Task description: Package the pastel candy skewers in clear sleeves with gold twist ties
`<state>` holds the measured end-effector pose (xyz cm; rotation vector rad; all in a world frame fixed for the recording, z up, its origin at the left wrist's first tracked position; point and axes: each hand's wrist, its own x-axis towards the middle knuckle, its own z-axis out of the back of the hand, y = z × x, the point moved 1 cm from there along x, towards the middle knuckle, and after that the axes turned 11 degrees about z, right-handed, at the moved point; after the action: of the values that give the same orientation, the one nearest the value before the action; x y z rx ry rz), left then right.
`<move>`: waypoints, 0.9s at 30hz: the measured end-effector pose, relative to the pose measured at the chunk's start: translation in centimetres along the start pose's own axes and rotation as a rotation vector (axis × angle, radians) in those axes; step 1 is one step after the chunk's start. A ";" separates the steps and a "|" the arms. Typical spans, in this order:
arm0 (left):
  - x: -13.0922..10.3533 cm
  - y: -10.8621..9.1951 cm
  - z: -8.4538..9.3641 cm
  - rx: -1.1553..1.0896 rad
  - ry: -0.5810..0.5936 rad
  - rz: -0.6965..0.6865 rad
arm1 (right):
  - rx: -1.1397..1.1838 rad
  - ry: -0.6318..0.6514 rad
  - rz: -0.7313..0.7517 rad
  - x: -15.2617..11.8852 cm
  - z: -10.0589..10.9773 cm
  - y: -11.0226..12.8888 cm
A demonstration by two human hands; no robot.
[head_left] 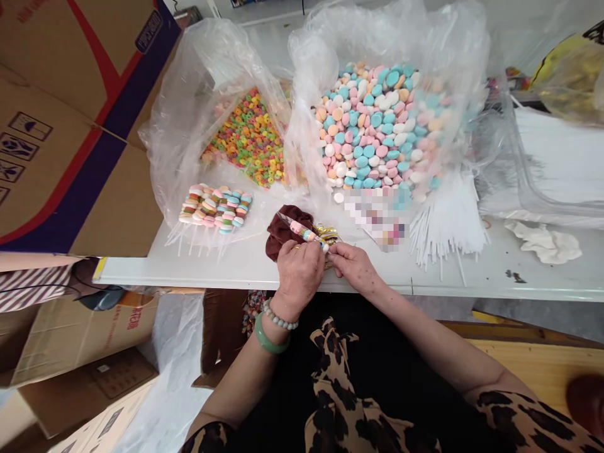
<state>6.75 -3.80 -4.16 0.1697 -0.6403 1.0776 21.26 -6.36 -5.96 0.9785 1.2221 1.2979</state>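
My left hand [299,270] is closed around the lower end of a candy skewer [302,230], pink, white and blue pieces in a clear wrapper that points up and left. Beside it my right hand [353,265] pinches at the skewer's bottom end; what lies between its fingertips is too small to make out. Just behind the hands are gold twist ties [328,231] and a crumpled dark brown cloth [285,228]. To the left, several finished candy skewers [214,207] lie side by side, their white sticks toward me.
Clear plastic bags hold ring-shaped gummies [257,141] and pastel candies [368,135]. White sticks [448,220] lie fanned at right, near a crumpled tissue [545,242]. A large cardboard box [70,126] stands at left. The white table's front edge [472,290] runs before me.
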 end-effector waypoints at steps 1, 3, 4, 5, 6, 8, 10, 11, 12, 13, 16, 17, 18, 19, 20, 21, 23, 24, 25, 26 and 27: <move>0.0 0.0 -0.1 -0.009 -0.005 0.008 | 0.007 0.009 0.000 0.0 0.0 0.0; -0.1 0.1 -0.1 -0.053 0.002 0.038 | 0.012 0.028 -0.009 0.0 0.1 0.0; -0.2 0.2 -0.1 -0.082 0.013 0.058 | -0.008 0.039 -0.016 0.1 0.2 0.1; -0.2 0.2 -0.1 -0.110 0.027 0.076 | -0.047 0.048 -0.025 0.1 0.3 0.2; -0.3 0.1 -0.1 -0.133 0.040 0.093 | -0.102 0.057 -0.034 0.2 0.4 0.4; -0.5 -0.1 0.0 -0.162 0.061 0.114 | -0.257 0.070 -0.041 0.4 0.6 0.8; -0.7 -0.5 0.1 -0.177 0.070 0.112 | -0.459 0.055 -0.037 0.6 0.5 1.3; -0.9 -0.8 0.1 -0.183 0.069 0.104 | -0.564 0.038 -0.035 0.7 0.4 1.5; -1.0 -1.1 0.0 -0.188 0.062 0.098 | -0.655 0.016 -0.032 0.8 0.2 1.6; -1.1 -1.3 0.0 -0.193 0.050 0.099 | -0.719 -0.011 -0.029 1.0 0.0 1.7; -1.3 -1.5 -0.3 -0.233 0.026 0.149 | -0.652 -0.079 -0.017 1.5 -0.4 1.4; -1.3 -1.4 -0.4 -0.256 0.026 0.176 | -0.523 -0.082 -0.020 1.6 -0.5 1.2; -1.4 -1.2 -0.5 -0.281 0.032 0.204 | -0.348 -0.068 -0.030 1.6 -0.5 1.1; -1.5 -1.0 -0.6 -0.305 0.038 0.237 | -0.151 -0.035 -0.041 1.5 -0.4 0.9; -1.6 -0.7 -0.7 -0.327 0.042 0.279 | 0.038 0.005 -0.052 1.3 -0.4 0.8; -1.7 -0.4 -0.8 -0.349 0.044 0.331 | 0.191 0.043 -0.065 1.0 -0.3 0.8; -2.0 0.3 -0.9 -0.398 0.030 0.451 | 0.346 0.090 -0.110 0.4 0.0 0.9; -2.1 0.5 -1.0 -0.421 0.027 0.503 | 0.375 0.097 -0.138 0.1 0.1 1.0; -2.1 0.7 -1.1 -0.439 0.029 0.535 | 0.399 0.088 -0.165 -0.2 0.2 1.2; -2.2 0.7 -1.2 -0.446 0.037 0.539 | 0.431 0.068 -0.191 -0.5 0.3 1.4; -2.2 0.7 -1.2 -0.436 0.044 0.520 | 0.471 0.042 -0.213 -0.6 0.4 1.6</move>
<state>5.98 -4.63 -6.46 -0.4196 -0.8901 1.4013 21.51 -6.81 -4.23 1.1154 1.6601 0.8827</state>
